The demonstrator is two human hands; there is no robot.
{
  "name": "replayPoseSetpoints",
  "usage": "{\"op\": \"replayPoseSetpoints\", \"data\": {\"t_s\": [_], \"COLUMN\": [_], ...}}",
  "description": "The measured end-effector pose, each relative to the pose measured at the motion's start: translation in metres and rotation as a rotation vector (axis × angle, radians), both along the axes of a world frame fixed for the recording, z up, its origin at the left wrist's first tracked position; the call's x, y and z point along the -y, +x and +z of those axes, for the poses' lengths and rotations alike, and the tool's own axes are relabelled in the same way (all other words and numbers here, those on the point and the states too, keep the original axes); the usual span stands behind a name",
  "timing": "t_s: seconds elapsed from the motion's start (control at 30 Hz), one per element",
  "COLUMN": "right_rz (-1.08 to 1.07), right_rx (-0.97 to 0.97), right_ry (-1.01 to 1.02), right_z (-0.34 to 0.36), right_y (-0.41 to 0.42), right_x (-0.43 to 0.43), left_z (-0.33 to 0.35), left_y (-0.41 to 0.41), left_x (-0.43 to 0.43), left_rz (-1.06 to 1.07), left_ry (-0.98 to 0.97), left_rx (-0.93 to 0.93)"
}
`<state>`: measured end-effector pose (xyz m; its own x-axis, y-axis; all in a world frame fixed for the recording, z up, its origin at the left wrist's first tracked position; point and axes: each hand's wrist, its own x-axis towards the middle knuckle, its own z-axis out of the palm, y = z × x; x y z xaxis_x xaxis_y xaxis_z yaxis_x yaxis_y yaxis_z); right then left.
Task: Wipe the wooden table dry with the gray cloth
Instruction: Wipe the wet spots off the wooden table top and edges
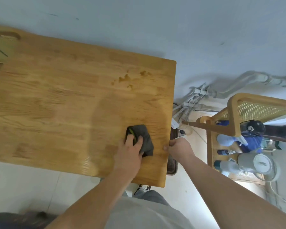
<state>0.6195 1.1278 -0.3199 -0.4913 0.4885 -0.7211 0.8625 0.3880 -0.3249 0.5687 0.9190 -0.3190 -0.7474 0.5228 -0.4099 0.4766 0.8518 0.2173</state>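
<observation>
1. The wooden counter stands by a pale wall, and water blots lie near its far right corner.
2. The gray cloth lies near the right edge. The left hand presses on it with flat fingers. The right hand holds the counter's edge, thumb on top.
3. I judge the wiping is in progress. Next, the cloth should be pushed forward to the blots.
4. There is much open wood to the left. The right edge is close, with a rattan chair beyond it.

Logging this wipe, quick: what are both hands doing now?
Left hand: open, pressing the gray cloth onto the wooden table.
Right hand: gripping the table's edge.
</observation>
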Motion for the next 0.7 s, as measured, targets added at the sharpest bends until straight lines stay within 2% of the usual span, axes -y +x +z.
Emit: {"op": "replayPoseSetpoints", "data": {"t_s": [0.07, 0.13, 0.2, 0.3, 0.37, 0.43, 0.53, 0.6, 0.67, 0.7], "right_rz": [0.025, 0.024, 0.037, 0.058, 0.073, 0.072, 0.024, -0.115, -0.268, -0.302], "right_rx": [-0.011, -0.013, -0.004, 0.003, 0.009, 0.019, 0.032, 0.032, 0.068, 0.05], "right_ry": [0.011, 0.003, -0.004, -0.01, -0.003, -0.004, -0.039, -0.161, -0.307, -0.333], "right_z": [0.002, 0.003, 0.002, 0.004, 0.004, 0.003, -0.001, 0.001, 0.012, 0.014], "right_y": [0.001, 0.002, 0.002, 0.001, 0.001, 0.001, 0.001, -0.002, -0.007, -0.013], "right_x": [-0.001, -0.001, -0.002, -0.001, -0.001, -0.003, -0.004, -0.009, -0.021, -0.029], "left_z": [0.002, 0.002, -0.001, -0.003, 0.001, 0.005, 0.007, 0.004, -0.001, -0.004], "left_y": [0.011, -0.003, -0.022, -0.035, -0.022, -0.001, 0.006, -0.023, -0.053, -0.065], "left_x": [-0.004, 0.002, 0.008, 0.0, -0.016, -0.026, -0.017, -0.009, -0.004, -0.005], "left_rz": [-0.306, -0.487, -0.422, 0.03, 0.137, 0.053, -0.316, -0.483, -0.49, -0.379], "left_ry": [0.044, 0.054, 0.016, -0.013, -0.027, 0.017, 0.073, 0.076, 0.048, 0.059], "left_rx": [0.094, 0.101, 0.018, -0.022, -0.042, 0.003, 0.096, 0.086, 0.037, 0.023]}}
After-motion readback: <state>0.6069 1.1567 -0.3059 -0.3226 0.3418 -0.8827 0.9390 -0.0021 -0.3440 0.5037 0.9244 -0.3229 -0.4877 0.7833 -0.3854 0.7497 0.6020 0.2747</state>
